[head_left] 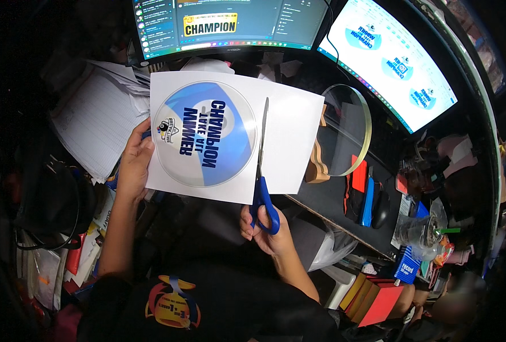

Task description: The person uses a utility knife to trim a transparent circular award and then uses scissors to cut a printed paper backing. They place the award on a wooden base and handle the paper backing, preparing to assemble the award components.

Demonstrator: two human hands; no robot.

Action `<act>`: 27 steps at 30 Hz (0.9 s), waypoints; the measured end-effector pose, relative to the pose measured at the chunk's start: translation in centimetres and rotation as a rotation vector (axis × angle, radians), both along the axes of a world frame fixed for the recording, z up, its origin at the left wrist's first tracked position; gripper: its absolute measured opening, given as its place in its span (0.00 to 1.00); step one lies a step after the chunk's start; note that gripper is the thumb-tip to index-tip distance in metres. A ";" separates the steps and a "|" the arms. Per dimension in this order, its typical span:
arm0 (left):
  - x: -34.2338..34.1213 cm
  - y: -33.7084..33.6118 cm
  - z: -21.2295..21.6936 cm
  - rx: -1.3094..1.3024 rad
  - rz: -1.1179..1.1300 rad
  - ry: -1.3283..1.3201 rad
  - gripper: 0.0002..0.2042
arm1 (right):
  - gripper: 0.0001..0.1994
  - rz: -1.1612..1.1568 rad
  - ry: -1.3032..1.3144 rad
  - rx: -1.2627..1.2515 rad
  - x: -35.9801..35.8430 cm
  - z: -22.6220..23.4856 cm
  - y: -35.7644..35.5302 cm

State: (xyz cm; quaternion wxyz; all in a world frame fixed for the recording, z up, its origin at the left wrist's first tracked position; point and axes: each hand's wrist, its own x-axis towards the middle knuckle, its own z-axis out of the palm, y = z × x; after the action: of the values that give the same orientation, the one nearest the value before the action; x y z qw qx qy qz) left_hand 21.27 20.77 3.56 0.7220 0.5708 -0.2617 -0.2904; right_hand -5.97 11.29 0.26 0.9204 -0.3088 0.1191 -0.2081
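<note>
My left hand point(133, 165) grips the left edge of a white paper sheet point(290, 131), thumb on top. Printed on the sheet is a round blue-and-white design point(230, 154) with mirrored dark lettering and a small emblem. In my right hand point(273, 236) is a pair of scissors point(267, 211) with blue handles, my fingers around the loops. The long blades run up the sheet just right of the circle and look almost closed. At the near edge the paper appears split where the blades enter.
Two lit monitors point(230, 25) point(387, 62) stand behind the sheet. A clear round disc point(344, 137) and a wavy wooden piece point(317, 165) are to its right, near a blue cutter point(367, 202) and black mouse point(382, 208). Stacked papers point(96, 119) lie left. A plastic cup point(421, 231) sits at right.
</note>
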 end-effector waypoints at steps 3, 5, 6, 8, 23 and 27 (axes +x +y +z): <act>0.2 0.0 -0.2 0.006 0.000 0.012 0.23 | 0.16 0.015 0.006 0.016 0.2 0.0 -0.1; 0.4 -0.1 -0.2 -0.001 -0.021 0.024 0.23 | 0.17 0.032 -0.002 0.052 0.4 0.0 -0.4; 0.4 -0.1 -0.2 -0.003 -0.025 0.033 0.23 | 0.17 0.016 -0.042 0.103 0.6 -0.1 -0.5; 0.4 -0.2 -0.1 -0.007 -0.037 0.052 0.23 | 0.19 -0.009 -0.139 0.197 1.0 -0.1 -0.8; 0.8 -0.9 0.0 0.100 -0.100 0.137 0.27 | 0.13 -0.139 0.128 0.127 2.6 0.6 -2.9; 0.8 -0.9 -0.5 0.092 -0.114 0.143 0.28 | 0.14 -0.124 0.132 0.152 2.4 0.7 -3.0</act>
State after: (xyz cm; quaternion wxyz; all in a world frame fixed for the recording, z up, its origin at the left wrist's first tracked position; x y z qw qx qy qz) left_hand 22.12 19.90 3.10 0.6942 0.5652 -0.2283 -0.3827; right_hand -3.59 8.30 0.97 0.9167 -0.2432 0.2136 -0.2343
